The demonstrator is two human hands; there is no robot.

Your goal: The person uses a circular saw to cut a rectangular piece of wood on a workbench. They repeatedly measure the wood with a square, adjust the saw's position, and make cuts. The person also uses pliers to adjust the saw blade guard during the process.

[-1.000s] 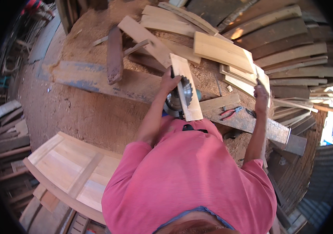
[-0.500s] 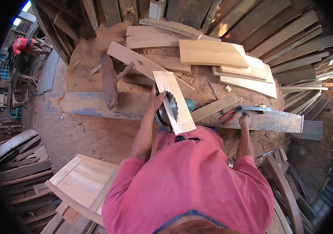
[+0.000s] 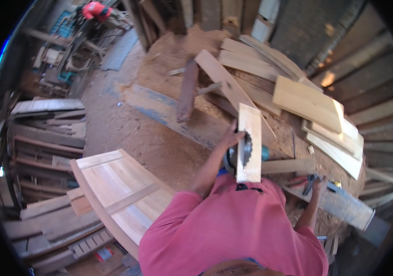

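Note:
My left hand is closed on a circular saw with a green motor housing. A pale wooden board forms its base, and the toothed blade sticks up through a slot in it. The saw is held upturned in front of my waist. My right hand grips a dark-handled tool above the long plank; its kind is unclear through blur. Beside it, red-handled pliers lie on the plank, and a bluish metal strip lies just beyond my fingers.
Cut boards are stacked at the far right on sawdust. A dark wooden block stands across the plank. To my left leans a panelled wooden door, near piles of lumber. Someone in a red top is at the far left.
The view has swung leftward, so the scene sits further right and tilted, with more of the door showing. The dark tool in my right hand has tilted; my left hand still holds the saw.

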